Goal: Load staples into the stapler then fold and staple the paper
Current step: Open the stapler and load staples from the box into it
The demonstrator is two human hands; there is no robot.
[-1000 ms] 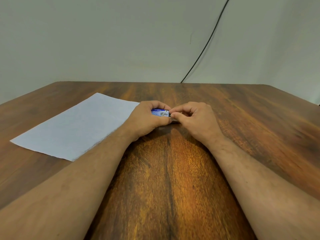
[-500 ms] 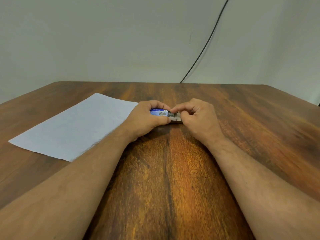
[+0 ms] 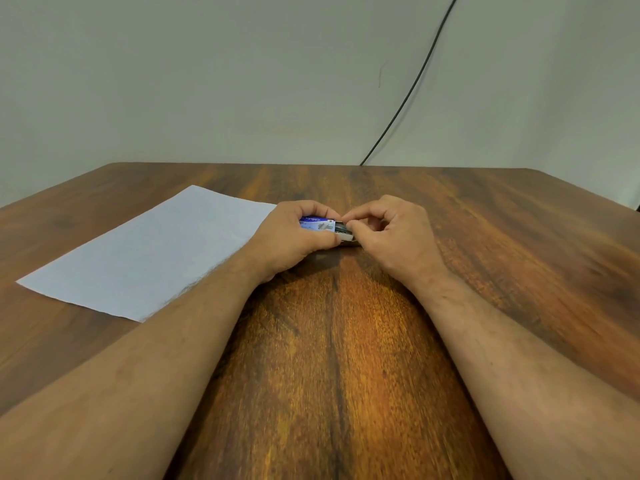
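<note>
— What lies at the left of the frame?

— A sheet of white paper [image 3: 149, 251], flat on the wooden tabletop [image 3: 332, 358], its near right corner hidden under the left forearm.

— And the left hand?

— The left hand [image 3: 294, 237] sits just right of the paper, at the middle of the frame. Its fingers [image 3: 304, 206] are curled over the far side of a small blue staple box [image 3: 317, 224] and the thumb presses the near side, so the box is clamped between them. The box rests low, at the tabletop or just above it; I cannot tell which.

— What shows at the right end of that box?

— An inner tray [image 3: 344, 232] sticks out a little, with something dark and grey inside, likely staples, though it is too small to make out.

— The right hand?

— The right hand [image 3: 391, 233] meets the box from the right. Its thumb and forefinger are drawn together, pinching at the tray's end; the other fingers are curled into the palm.

— Anything further right?

— A black cable [image 3: 412, 88] runs down the pale wall [image 3: 207, 81] in the upper right and disappears behind the tabletop's far edge. Both forearms are cut off by the bottom of the frame.
</note>
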